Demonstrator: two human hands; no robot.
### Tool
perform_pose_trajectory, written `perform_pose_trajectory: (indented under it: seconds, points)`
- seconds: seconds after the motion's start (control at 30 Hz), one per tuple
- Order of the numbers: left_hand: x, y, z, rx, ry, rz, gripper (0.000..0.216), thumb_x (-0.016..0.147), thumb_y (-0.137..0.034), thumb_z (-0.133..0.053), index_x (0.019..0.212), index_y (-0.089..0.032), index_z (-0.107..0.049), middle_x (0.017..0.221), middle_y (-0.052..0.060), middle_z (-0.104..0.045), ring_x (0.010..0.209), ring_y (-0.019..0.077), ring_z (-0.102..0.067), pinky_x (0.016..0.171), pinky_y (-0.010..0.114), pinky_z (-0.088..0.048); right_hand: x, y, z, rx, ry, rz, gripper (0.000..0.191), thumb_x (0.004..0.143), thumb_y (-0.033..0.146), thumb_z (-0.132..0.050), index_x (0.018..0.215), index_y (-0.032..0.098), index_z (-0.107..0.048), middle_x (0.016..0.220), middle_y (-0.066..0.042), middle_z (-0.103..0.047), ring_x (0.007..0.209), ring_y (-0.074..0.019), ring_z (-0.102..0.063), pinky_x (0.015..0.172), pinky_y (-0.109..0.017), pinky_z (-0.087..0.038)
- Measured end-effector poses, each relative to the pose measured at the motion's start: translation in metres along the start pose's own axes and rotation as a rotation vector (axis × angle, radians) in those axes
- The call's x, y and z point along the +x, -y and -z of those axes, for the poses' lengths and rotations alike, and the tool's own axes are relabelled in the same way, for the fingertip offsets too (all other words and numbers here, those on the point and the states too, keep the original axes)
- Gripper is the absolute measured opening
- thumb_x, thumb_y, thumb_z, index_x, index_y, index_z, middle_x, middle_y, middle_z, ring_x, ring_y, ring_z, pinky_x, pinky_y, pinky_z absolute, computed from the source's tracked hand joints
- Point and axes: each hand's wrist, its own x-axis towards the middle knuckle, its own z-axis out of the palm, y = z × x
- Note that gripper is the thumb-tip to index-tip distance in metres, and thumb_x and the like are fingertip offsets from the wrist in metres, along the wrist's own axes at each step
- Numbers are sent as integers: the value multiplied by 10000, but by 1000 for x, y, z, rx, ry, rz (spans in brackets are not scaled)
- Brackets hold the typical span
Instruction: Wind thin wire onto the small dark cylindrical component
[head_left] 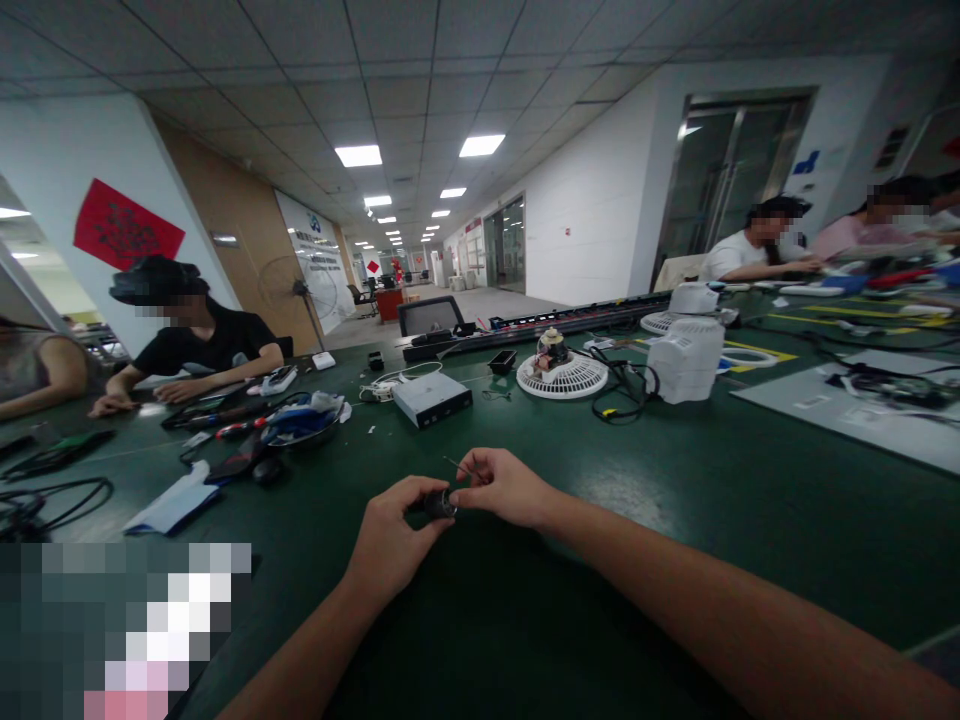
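Note:
My left hand is closed, gripping a small dark cylindrical part between thumb and fingers. The part's open-looking, lighter-rimmed end faces right. Against that end rests the thumb side of my right hand. A thin dark rod-like piece sticks out leftward from between my right fingers; its exact kind is too small to make out. Both hands are just above the green table, and my palms hide part of what they hold.
Beyond my hands lie a silver disc drive, a small black tray, a white fan grille with a motor and a white housing. Tools and a blue cloth are at left, a grey panel at right. People sit on both sides.

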Motion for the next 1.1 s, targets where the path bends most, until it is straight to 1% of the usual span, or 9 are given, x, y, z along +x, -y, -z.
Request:
perform_pose_trajectory:
  seconds: [0.1, 0.17, 0.27, 0.33, 0.47, 0.6, 0.73, 0.87, 1.1]
  points:
    - [2, 2, 0, 46, -44, 80, 312, 705, -211, -716, 1015, -241, -700, 986, 27, -732, 901, 215, -682, 847, 374, -545, -1, 0, 15, -174, -68, 80, 155, 796, 207, -660, 918, 151, -583, 713, 28, -562, 622, -103, -510, 563, -223, -388]
    - [3, 3, 2, 67, -68, 148, 328, 698, -242, -721, 1024, -224, -692, 958, 33, -735, 860, 220, -691, 802, 371, -555, -3, 1, 24, -400, -102, 190, 125, 834, 234, -621, 936, 162, -609, 755, 5, -597, 662, -119, -534, 590, -236, -391]
    - [3, 6, 6, 66, -92, 233, 338, 712, -300, -714, 1035, -209, -674, 898, 34, -737, 779, 217, -698, 701, 344, -556, -7, 4, 33, -632, -67, 238, 147, 883, 265, -562, 921, 175, -672, 781, -21, -650, 683, -139, -569, 613, -255, -394]
    - [3, 7, 7, 51, -95, 260, 331, 724, -309, -702, 1036, -206, -658, 865, 29, -733, 743, 210, -696, 662, 329, -544, -9, 7, 34, -707, -56, 265, 179, 893, 268, -550, 932, 186, -704, 813, -32, -682, 711, -149, -591, 634, -260, -400]
    - [2, 6, 5, 56, -56, 219, 273, 718, -260, -686, 982, -201, -649, 829, 15, -716, 721, 198, -682, 642, 312, -517, -11, 10, 30, -789, -35, 383, 205, 890, 268, -561, 981, 195, -729, 874, -39, -704, 779, -160, -610, 698, -270, -419]
    - [1, 3, 2, 85, -22, 139, 237, 718, -233, -672, 952, -210, -647, 894, 21, -704, 761, 195, -666, 679, 322, -514, -12, 7, 26, -939, -31, 471, 232, 901, 274, -546, 1019, 214, -736, 881, -54, -693, 842, -187, -599, 746, -297, -417]
    - [1, 4, 1, 103, -36, 108, 223, 726, -212, -658, 949, -221, -647, 921, 24, -695, 813, 204, -662, 735, 337, -523, -15, 7, 24, -1048, -7, 505, 251, 901, 273, -526, 1031, 229, -736, 858, -57, -675, 819, -193, -587, 691, -296, -399]
    - [0, 6, 1, 117, -6, 86, 240, 724, -180, -637, 959, -228, -646, 922, 26, -694, 850, 215, -662, 782, 352, -524, -19, 11, 20, -1061, 46, 515, 242, 886, 272, -529, 998, 228, -739, 837, -49, -669, 796, -182, -587, 674, -288, -386]
    - [0, 4, 0, 137, 10, 104, 252, 728, -181, -625, 975, -224, -653, 925, 28, -690, 864, 219, -654, 802, 347, -504, -18, 12, 14, -1072, -8, 397, 223, 881, 297, -524, 951, 218, -721, 857, -45, -692, 804, -189, -615, 696, -291, -397]
